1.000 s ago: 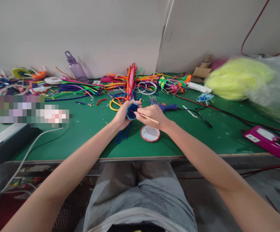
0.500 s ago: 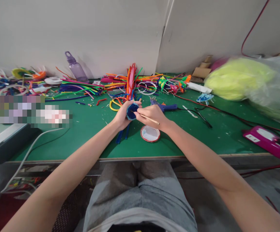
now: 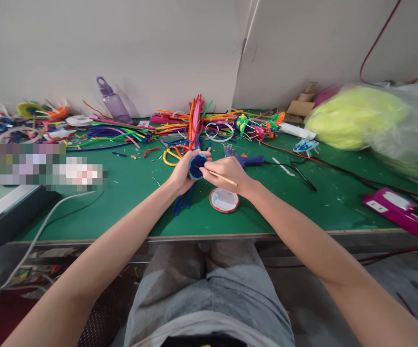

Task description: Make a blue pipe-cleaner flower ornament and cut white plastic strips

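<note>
My left hand [image 3: 183,174] is closed around a small round dark-blue piece with a light-blue rim [image 3: 196,167], its hollow side facing me. A thin wooden stick [image 3: 224,178] is pinched in my right hand [image 3: 232,172], and its tip reaches into the blue piece; the tip itself is hard to make out. Just below my hands lies a round white lid with a red rim [image 3: 224,200], smeared with something pale. Dark-blue strips [image 3: 178,205] stick out beneath my left hand. Beyond my right hand rests a blue glue gun [image 3: 253,160].
Colourful pipe cleaners [image 3: 122,131] are heaped along the back. A purple bottle [image 3: 115,102] leans near the wall. To the right are a light-blue craft piece [image 3: 306,146], yellow bagged material [image 3: 353,118] and a magenta power strip [image 3: 398,207]. Black cable [image 3: 346,174] crosses the green table.
</note>
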The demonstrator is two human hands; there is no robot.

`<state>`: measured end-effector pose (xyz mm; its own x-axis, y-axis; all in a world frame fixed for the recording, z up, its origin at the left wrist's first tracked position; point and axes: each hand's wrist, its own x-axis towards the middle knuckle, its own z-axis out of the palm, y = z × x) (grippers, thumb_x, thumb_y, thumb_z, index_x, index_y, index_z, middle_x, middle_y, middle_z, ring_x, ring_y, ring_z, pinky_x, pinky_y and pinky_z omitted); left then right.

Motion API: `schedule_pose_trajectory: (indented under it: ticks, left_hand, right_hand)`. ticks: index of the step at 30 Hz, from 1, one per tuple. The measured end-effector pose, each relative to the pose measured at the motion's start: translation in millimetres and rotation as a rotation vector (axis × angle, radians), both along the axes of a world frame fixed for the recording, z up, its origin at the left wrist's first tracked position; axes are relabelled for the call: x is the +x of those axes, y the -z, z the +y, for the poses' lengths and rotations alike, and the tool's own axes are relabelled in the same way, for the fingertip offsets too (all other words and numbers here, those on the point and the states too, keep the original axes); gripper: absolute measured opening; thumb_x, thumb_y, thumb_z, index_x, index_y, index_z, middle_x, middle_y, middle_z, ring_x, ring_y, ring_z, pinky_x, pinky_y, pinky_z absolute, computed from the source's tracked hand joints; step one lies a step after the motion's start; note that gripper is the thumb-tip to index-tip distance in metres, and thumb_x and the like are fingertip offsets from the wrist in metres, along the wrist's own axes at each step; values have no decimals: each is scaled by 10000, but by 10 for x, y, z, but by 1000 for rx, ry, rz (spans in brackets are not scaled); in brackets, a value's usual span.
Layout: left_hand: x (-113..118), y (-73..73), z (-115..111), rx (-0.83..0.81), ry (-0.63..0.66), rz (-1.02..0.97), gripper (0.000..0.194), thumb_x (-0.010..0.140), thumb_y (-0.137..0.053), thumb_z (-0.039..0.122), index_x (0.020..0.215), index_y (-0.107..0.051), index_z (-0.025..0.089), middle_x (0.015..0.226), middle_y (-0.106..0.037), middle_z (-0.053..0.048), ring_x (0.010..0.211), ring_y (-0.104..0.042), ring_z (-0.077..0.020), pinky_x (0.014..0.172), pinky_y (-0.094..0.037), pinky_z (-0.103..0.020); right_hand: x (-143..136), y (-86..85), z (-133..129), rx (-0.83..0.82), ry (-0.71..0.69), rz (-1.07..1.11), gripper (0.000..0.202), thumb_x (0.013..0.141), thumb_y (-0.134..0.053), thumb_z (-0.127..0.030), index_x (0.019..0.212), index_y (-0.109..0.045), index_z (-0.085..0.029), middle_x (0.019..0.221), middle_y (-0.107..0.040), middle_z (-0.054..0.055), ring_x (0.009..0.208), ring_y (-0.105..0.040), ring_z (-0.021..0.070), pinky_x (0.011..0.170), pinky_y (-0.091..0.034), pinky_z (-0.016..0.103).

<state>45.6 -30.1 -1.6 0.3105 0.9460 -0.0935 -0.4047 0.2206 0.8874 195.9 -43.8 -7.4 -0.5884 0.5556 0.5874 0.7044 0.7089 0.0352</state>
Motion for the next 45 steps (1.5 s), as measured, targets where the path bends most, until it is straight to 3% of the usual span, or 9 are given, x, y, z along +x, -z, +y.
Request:
schedule_pose_trajectory:
  ticks: [45]
  left_hand:
    - [1, 5, 4, 3, 0, -2, 273, 819, -517, 343, 799, -693, 134, 752, -676, -26, 678, -608, -111, 640, -472, -204]
  right_hand:
    - [5, 13, 5, 2, -1, 6, 469, 980, -299, -363, 673, -595, -167, 562, -584, 21, 494, -450, 110, 529, -197, 278]
